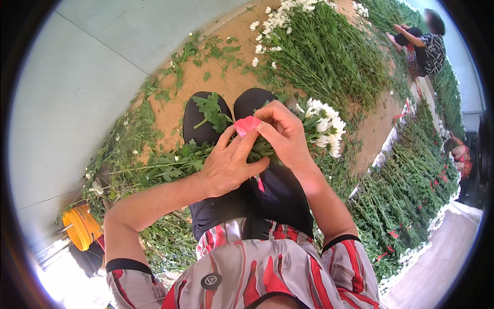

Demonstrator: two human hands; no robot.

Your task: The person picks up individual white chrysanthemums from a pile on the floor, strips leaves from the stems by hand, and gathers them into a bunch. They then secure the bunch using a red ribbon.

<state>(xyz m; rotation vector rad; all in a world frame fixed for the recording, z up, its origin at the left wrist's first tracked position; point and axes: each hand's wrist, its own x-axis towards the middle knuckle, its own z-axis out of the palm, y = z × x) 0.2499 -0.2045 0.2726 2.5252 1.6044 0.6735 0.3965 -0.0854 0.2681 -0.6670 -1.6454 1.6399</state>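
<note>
A bunch of white chrysanthemums [328, 125] lies across my lap, its flower heads to the right and its leafy stems [170, 166] running out to the left. Over the stems, my left hand [231, 166] pins a pink plastic strip [247, 124] with its fingers. The thumb and forefinger of my right hand [283, 135] pinch the same strip on its right side. A pink tail hangs below my left hand, against my dark trousers [216, 216]. One loose leafy sprig [210, 112] rests on my left knee. My palms hide part of the stems.
Cut chrysanthemums [328, 50] form a large heap ahead on the right. Rows of bunches with red ties [409, 193] lie further right. A seated person [428, 46] is at upper right; another person's arm shows at the right edge. A yellow bucket [82, 228] stands lower left.
</note>
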